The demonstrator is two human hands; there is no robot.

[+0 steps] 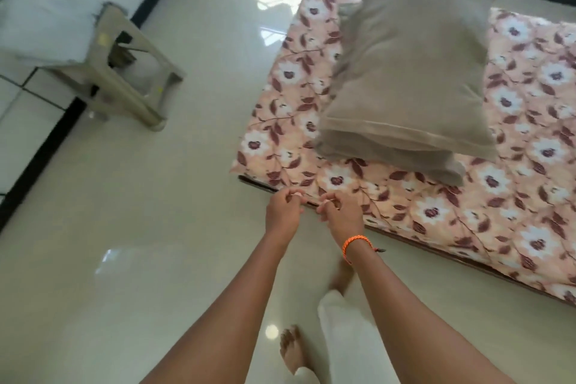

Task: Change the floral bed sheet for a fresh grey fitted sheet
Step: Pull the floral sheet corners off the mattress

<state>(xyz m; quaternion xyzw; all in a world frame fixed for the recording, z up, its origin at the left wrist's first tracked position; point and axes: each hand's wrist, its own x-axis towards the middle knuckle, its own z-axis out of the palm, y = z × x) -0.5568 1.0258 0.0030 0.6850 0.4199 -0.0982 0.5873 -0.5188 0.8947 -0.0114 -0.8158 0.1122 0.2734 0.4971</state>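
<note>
Down at the near edge of the mattress, both my hands meet close together at the centre of the frame. My left hand [283, 208] has its fingers curled, pinching the hem of the floral sheet [467, 212] right where it wraps the dark lower edge of the mattress. My right hand [341, 212], with an orange braided bracelet [353, 245] at the wrist, is curled the same way just beside it, thumb and fingers pinched on the same hem. The blur keeps me from telling how much cloth either hand has.

The floral sheet lies flat over the mattress, which sits low on the floor and runs from the upper middle of the frame down to the right edge. Its near corner is just left of my left hand, at centre frame. Two grey pillows [414, 72] are stacked on the sheet in the upper right, the top one overhanging the lower.

Glossy pale floor [140, 243] spreads wide across the left and lower left of the frame. A beige plastic stool [124, 72] stands in the upper left, well apart from the mattress, with light cloth [40, 28] draped over it. My bare feet [293, 349] show at the bottom, near the mattress edge.
</note>
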